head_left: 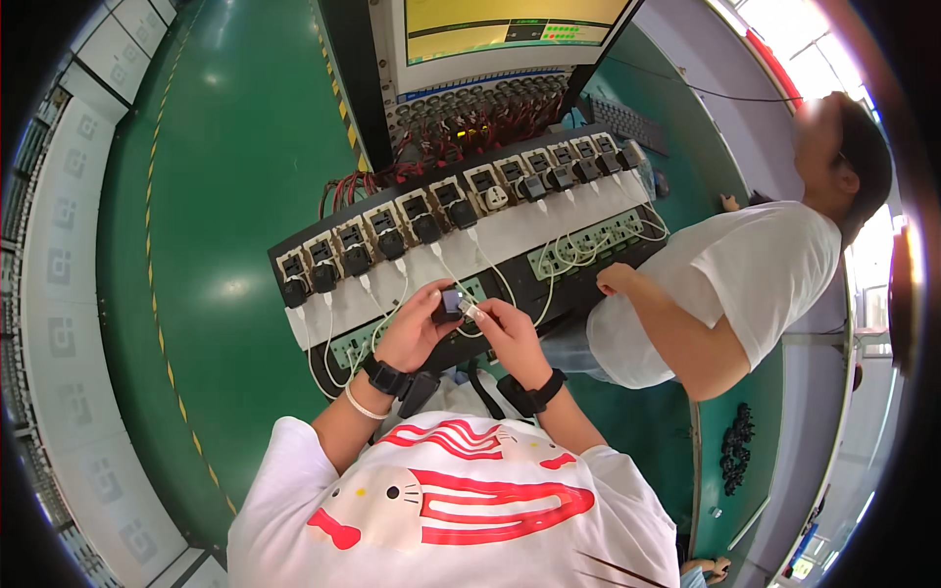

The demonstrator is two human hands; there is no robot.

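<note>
Over the near edge of the test bench, my left hand (414, 328) holds a small black power adapter (450, 305). My right hand (513, 340) pinches a white USB cable plug (471, 311) close against the adapter's end; whether it is seated inside cannot be made out. Beyond my hands runs a row of sockets with several black adapters (426, 227) in them, most trailing white cables (497, 271). One socket (491, 193) in the row shows a bare white face with no adapter. Below the row lie green circuit boards (588, 247) where the cables lead.
A monitor (520, 34) stands behind the bench above a mass of dark red wires (470, 132). At the far right are a keyboard (627, 124) and a co-worker in a white shirt (686, 294), close beside me. Black adapters (737, 449) lie heaped on the green surface at right.
</note>
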